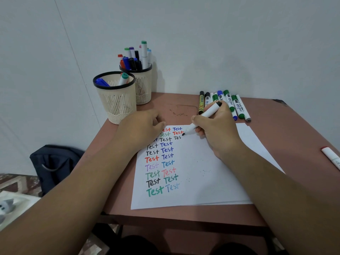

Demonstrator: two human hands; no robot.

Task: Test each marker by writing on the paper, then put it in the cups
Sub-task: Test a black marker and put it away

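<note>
My right hand (218,128) grips a white marker with a black tip (206,115), its tip touching the white paper (202,177) beside an unfinished black "Tes". The paper carries several rows of "Test" in many colours. My left hand (142,129) rests on the paper's top left corner, fingers curled under, covering some words. Two cream mesh cups stand at the table's back left: the near cup (115,100) holds a blue and a green-capped marker, the far cup (144,83) holds several markers. A row of loose markers (225,103) lies behind my right hand.
A red-capped white marker (331,157) lies at the table's right edge. The brown table (184,212) stands against a white wall. A dark bag (55,164) sits on the floor to the left.
</note>
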